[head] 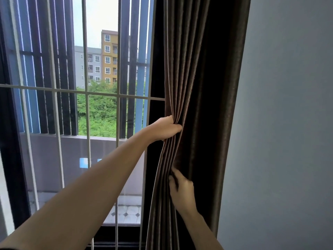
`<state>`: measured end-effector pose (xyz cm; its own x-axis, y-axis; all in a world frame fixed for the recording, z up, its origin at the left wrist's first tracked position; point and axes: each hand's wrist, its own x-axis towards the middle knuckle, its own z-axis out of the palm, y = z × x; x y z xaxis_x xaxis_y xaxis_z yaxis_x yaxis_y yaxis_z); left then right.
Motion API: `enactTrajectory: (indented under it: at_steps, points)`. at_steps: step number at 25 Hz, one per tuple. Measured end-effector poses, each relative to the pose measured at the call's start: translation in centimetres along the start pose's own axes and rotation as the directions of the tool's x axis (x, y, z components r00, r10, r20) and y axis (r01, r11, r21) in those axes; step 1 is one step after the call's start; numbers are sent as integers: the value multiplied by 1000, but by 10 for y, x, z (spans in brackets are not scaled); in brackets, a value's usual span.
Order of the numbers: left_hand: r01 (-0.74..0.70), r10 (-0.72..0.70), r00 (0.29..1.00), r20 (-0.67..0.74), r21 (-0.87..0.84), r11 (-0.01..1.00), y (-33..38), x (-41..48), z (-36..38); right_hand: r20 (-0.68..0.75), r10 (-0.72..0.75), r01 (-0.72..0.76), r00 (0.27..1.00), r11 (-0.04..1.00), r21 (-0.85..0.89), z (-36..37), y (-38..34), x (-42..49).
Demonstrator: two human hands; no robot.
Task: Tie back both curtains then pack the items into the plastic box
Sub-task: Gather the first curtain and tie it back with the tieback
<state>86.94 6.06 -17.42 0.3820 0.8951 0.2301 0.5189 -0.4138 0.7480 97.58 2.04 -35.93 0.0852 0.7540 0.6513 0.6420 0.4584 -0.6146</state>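
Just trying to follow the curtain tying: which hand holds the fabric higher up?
The left hand, at the end of the outstretched arm, grips the bunched curtain higher up; the right hand sits lower among the folds.

So the curtain (198,69) is a dark brown one with a bit of a sheen (pretty thick-looking fabric), hanging in long vertical pleats. It sits all the way over at the right side of the window (100,109), bunched into a narrow column that covers the window's right edge. The pleats nearest the window are squeezed tight together about halfway down, then bow out toward the window below that and fall straight again. Not tied back yet.
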Motion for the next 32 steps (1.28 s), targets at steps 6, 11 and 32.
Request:
enactTrajectory:
  at_steps: [6, 11, 32]
  points:
    - [-41, 65, 991, -118, 197, 980, 3, 5, 9, 211, 63, -30, 975, 987, -156, -17, -4, -5]
    - [-53, 72, 993, -96, 185, 981, 5, 0, 7, -623, -142, 28, 770, 982, -189, -94, -44, 65]
    - [-2, 5, 1000, -29, 117, 993, 6, -3, 2, 342, 59, -127, 938, 975, 180, -16, -4, 35]
